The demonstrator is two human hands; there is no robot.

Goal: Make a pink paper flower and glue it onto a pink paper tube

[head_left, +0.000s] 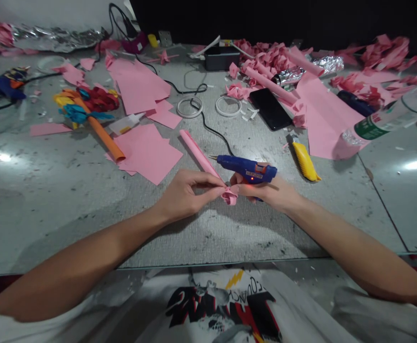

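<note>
Near the table's front edge, a small pink paper flower (229, 196) is pinched between the fingertips of both hands. My left hand (197, 193) closes its thumb and fingers on the flower's left side. My right hand (261, 188) touches its right side with the thumb and also grips a blue hot glue gun (247, 167), whose nozzle points left and whose red light glows. Behind the fingertips lies a rolled pink paper tube (199, 152); its near end meets my left fingers, and I cannot tell whether it joins the flower.
Pink paper sheets (151, 152) and an orange tube with colourful paper flowers (97, 126) lie left. A black phone (270, 108), yellow cutter (305, 159) and plastic bottle (383, 121) are right. White rings (189, 107) and a black cable (217, 133) lie ahead; crumpled pink paper (269, 57) fills the back.
</note>
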